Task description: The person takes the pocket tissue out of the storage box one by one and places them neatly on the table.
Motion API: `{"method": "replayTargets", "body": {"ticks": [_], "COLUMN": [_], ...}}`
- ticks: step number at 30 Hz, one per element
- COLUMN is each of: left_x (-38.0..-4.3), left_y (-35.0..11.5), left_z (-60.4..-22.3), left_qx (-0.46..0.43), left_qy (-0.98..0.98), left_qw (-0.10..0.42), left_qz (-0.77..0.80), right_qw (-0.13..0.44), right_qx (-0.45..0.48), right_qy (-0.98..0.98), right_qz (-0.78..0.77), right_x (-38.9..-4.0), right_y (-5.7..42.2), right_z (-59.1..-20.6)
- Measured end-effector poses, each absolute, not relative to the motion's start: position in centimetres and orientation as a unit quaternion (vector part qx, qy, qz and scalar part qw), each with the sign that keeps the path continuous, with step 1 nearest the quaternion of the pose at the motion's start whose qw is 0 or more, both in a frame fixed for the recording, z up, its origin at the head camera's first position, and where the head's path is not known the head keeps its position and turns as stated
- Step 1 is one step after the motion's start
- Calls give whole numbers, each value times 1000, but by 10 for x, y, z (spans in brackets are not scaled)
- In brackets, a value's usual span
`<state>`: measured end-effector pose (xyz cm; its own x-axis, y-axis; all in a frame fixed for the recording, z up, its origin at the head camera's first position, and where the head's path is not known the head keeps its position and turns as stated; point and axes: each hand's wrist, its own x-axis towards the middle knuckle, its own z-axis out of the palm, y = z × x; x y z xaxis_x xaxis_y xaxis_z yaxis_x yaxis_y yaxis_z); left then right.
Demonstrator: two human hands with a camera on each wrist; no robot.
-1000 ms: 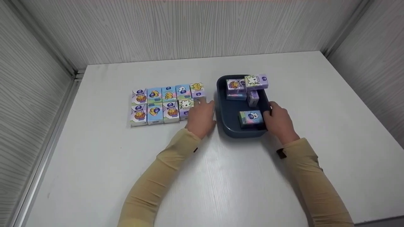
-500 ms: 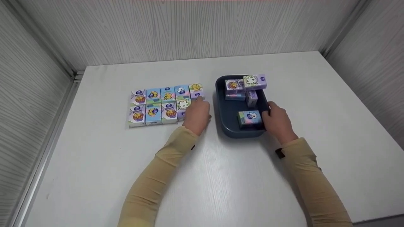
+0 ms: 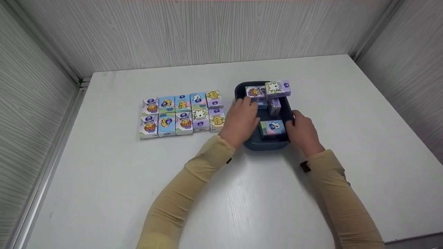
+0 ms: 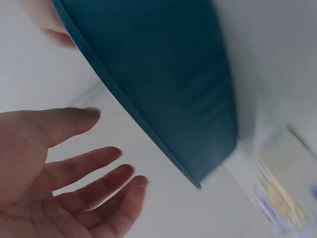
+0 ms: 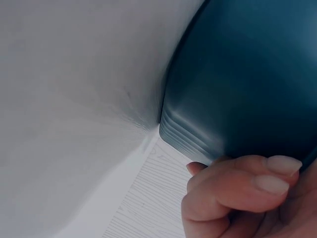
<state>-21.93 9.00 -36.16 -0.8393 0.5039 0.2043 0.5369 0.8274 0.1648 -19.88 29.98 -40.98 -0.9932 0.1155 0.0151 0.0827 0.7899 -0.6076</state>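
Spread and holding nothing, the left hand [image 3: 241,121] hangs over the left rim of the dark blue bin [image 3: 266,146]; the left wrist view shows its thumb and fingers well apart with bare space between. The right hand [image 3: 304,133] grips the bin's right rim toward the near end.

What counts most is how the left hand lies to the far-left purple box [image 3: 255,92]. That box lies just ahead of its fingertips, inside the bin and on top of a blue box [image 3: 262,104]; whether they touch I cannot tell. The left hand is clearly nearer to it than the right.

The purple box lies flat, printed face up, its long axis across the bin and its short ends facing left and right. The bin's own long axis runs away from the person, its far end leaning slightly left. At the near end, between the hands, another box [image 3: 272,129] also lies crosswise. On the tabletop [image 3: 104,173] left of the bin, ten boxes [image 3: 183,119] stand in two rows, long axes pointing away.
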Motion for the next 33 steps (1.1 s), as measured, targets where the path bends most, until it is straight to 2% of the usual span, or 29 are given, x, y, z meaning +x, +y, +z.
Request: {"method": "replayTargets", "body": {"ticks": [8, 15, 21, 26, 33], "left_x": [-214, -218, -223, -227, -226], "left_y": [123, 136, 137, 132, 107], "left_z": [-376, -386, -390, -387, -370], "left_qx": [-337, -362, -347, -347, -341], "left_qy": [-937, -928, -930, -925, -918], "left_qw": [6, 7, -30, -27, 6], "left_qz": [-86, -87, -117, -154, -201], "right_qw": [14, 18, 20, 19, 18], "right_qx": [-57, -59, -56, -61, -55], "right_qy": [-945, -945, -946, -944, -945], "right_qz": [322, 321, 319, 324, 323], "right_x": [-199, -199, -199, -200, -200], "right_y": [294, 299, 301, 301, 301], "right_z": [-410, -407, -408, -408, -409]}}
